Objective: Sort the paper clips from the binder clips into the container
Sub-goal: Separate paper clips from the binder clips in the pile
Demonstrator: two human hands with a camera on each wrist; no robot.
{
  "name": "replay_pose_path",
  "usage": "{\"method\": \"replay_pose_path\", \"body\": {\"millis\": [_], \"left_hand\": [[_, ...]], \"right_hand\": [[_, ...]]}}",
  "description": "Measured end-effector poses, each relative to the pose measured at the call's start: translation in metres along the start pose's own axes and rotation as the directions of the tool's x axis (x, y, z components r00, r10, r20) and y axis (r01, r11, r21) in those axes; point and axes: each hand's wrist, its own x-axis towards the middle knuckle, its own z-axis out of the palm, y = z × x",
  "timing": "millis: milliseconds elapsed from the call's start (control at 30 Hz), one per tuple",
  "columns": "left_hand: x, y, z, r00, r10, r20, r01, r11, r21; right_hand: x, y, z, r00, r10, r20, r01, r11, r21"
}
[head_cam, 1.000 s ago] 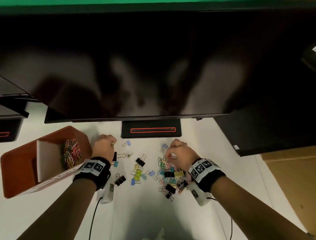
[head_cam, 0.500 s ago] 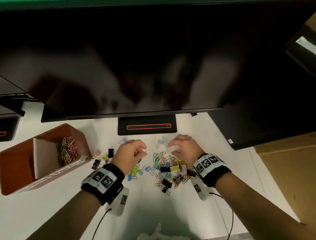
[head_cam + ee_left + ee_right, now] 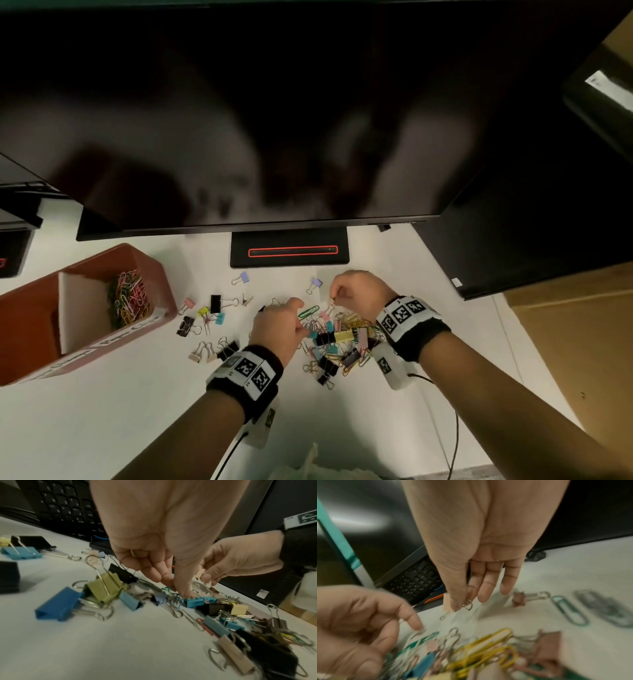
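A mixed pile of coloured binder clips and paper clips [image 3: 342,337] lies on the white desk between my hands. My left hand [image 3: 178,590] reaches down into the pile, thumb and fingertips meeting on a green paper clip [image 3: 166,588]. My right hand [image 3: 462,604] hovers just behind the pile and pinches a small pink binder clip [image 3: 447,601] by its wire handle. At the left stands the orange container [image 3: 156,274], with several coloured paper clips [image 3: 128,298] in its right compartment.
Separated binder clips [image 3: 205,315] lie scattered between container and pile. The monitor [image 3: 274,137] overhangs the desk, its stand base [image 3: 289,251] right behind the hands. A black keyboard [image 3: 65,509] sits beneath. Another green paper clip [image 3: 568,609] lies loose. A cardboard box [image 3: 565,342] flanks the right.
My left hand has moved right from beside the container onto the pile. My right hand, spread over the pile half a second ago, now pinches a small binder clip.
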Motion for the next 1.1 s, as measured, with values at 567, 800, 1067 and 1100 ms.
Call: {"method": "replay_pose_path", "body": {"millis": [567,800,1067,1100], "left_hand": [[-0.019,-0.014,-0.006,0.984,-0.139,-0.114,0.131,0.989,-0.070],[-0.021,-0.025,-0.013,0.979,-0.163,-0.121,0.139,0.972,-0.187],[-0.003,-0.021,-0.008,0.981,-0.146,-0.128,0.133,0.985,-0.109],[-0.001,-0.021,-0.007,0.979,-0.158,-0.130,0.142,0.982,-0.122]], "right_hand": [[-0.031,0.018,0.012,0.998,0.005,0.068,0.008,0.984,-0.178],[-0.030,0.019,0.013,0.996,0.014,0.090,0.004,0.980,-0.198],[-0.035,0.025,0.007,0.999,0.024,0.033,-0.019,0.989,-0.145],[-0.035,0.026,0.006,0.999,0.030,0.028,-0.026,0.991,-0.132]]}}
